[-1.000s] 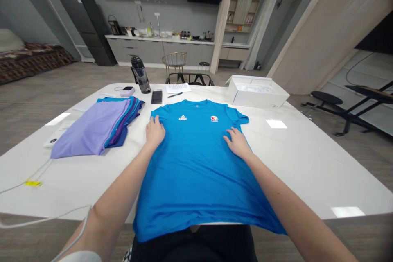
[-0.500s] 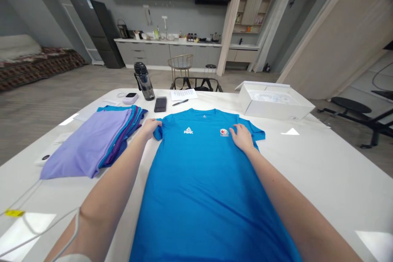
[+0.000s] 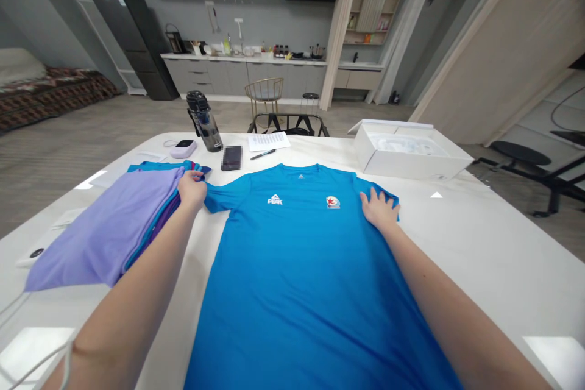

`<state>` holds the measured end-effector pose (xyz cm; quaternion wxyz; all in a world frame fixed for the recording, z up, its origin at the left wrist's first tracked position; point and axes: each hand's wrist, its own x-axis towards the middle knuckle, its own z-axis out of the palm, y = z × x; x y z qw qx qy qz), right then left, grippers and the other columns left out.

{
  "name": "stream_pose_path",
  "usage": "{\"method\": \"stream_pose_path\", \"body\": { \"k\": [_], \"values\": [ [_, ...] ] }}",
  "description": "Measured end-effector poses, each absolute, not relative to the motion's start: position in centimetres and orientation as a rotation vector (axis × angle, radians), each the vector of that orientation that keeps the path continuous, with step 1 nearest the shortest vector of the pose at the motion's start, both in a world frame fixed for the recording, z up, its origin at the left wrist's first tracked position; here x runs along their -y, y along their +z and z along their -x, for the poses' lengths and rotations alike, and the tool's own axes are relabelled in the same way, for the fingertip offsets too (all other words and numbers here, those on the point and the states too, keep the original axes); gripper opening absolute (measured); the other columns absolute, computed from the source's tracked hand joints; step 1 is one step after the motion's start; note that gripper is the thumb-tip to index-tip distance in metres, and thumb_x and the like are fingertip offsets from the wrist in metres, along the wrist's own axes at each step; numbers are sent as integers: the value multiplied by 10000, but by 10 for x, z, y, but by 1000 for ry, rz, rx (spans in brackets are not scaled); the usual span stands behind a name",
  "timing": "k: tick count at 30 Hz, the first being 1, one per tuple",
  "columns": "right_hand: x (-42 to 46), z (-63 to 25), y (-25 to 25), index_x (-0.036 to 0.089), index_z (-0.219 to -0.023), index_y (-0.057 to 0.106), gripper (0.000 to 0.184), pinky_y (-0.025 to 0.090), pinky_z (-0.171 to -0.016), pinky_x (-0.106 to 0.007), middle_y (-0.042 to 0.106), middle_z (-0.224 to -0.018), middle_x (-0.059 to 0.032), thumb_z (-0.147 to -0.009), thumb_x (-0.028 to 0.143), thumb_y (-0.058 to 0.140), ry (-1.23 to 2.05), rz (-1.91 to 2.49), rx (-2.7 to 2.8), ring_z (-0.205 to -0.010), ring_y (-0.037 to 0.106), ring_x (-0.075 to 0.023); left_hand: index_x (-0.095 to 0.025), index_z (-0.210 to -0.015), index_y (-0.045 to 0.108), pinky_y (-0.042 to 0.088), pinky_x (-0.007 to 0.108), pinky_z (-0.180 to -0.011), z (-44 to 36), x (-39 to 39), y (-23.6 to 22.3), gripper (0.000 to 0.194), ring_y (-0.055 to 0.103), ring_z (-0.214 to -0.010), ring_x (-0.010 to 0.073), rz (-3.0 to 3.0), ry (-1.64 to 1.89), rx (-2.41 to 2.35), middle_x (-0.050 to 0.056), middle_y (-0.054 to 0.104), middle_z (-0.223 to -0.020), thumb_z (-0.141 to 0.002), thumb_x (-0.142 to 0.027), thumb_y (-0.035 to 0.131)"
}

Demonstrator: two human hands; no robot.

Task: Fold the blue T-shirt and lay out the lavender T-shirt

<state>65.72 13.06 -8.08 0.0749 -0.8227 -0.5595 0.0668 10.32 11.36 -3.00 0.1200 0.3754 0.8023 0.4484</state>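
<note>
A blue T-shirt [image 3: 292, 268] lies front up on the white table, collar at the far end, with a white logo and a round badge on its chest. My left hand [image 3: 192, 189] is closed at the cuff of the left-side sleeve, which is drawn out sideways. That hand overlaps the edge of a stack of folded clothes [image 3: 109, 213], lavender on top with blue and purple layers beneath. My right hand [image 3: 381, 209] rests on the right-side sleeve, palm down and fingers spread.
Behind the shirt are a dark water bottle [image 3: 204, 122], a dark flat object [image 3: 231, 158], a pen [image 3: 263, 154] and a printed paper [image 3: 269, 141]. An open white box [image 3: 411, 155] stands at the back right. A white cable [image 3: 68, 356] crosses the lower left.
My left hand has moved left, and that sleeve is stretched out flatter. My right hand has slid right from beside the badge onto the other sleeve, with its fingers spread wider.
</note>
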Motion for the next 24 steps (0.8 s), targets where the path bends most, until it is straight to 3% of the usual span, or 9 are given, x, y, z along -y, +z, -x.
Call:
{"method": "stream_pose_path", "body": {
  "k": [4, 7, 11, 15, 18, 24],
  "values": [
    [-134, -673, -83, 6, -1553, 328, 892, 75, -1184, -668, 267, -1594, -295, -969, 667, 198, 87, 2617, 1526, -1475, 222, -475, -154, -1244, 584, 413, 494, -1028, -134, -101, -36, 432, 504, -1205, 324, -1596, 1072, -2700, 167, 502, -1344, -827, -63, 524],
    [-138, -663, -80, -50, -1526, 326, 801, 87, -1207, -616, 260, -1590, -310, -1007, 551, 225, -47, 2472, 1694, -1497, 211, -415, -194, -1314, 588, 374, 485, -1087, -178, -103, -45, 397, 492, -1276, 318, -2165, 568, -2413, 150, 503, -1437, -953, -176, 424],
    [-152, -622, -75, 133, -1579, 312, 684, 193, -1228, -508, 226, -1656, -137, -1039, 533, 185, 137, 2074, 2163, -1533, 178, -288, -208, -1474, 484, 297, 538, -1168, -233, -126, -64, 557, 386, -1434, 330, -2183, 212, -2178, 142, 428, -1565, -1026, -485, 304],
    [-174, -585, -79, 312, -1600, 267, 685, 112, -1209, -653, 168, -1679, -16, -1014, 642, 138, 279, 2142, 2173, -1544, 129, -316, -192, -1597, 301, 173, 599, -1216, -259, -159, -80, 734, 166, -1542, 350, -1982, 115, -2192, 110, 204, -1676, -1001, -606, 196],
    [-191, -575, -83, 355, -1609, 208, 714, 43, -1181, -720, 114, -1685, 16, -989, 696, 109, 277, 2198, 2163, -1552, 77, -323, -175, -1618, 242, 121, 559, -1246, -260, -179, -86, 767, 117, -1556, 324, -1953, 125, -2202, 77, 148, -1688, -991, -609, 159],
    [-214, -578, -85, 308, -1620, 177, 811, 35, -1191, -708, 106, -1684, -3, -950, 753, 74, 227, 2159, 2204, -1553, 85, -291, -150, -1617, 239, 106, 514, -1264, -258, -202, -95, 777, 117, -1560, 290, -1962, 182, -2240, 61, 135, -1688, -988, -593, 136]
  ]
}}
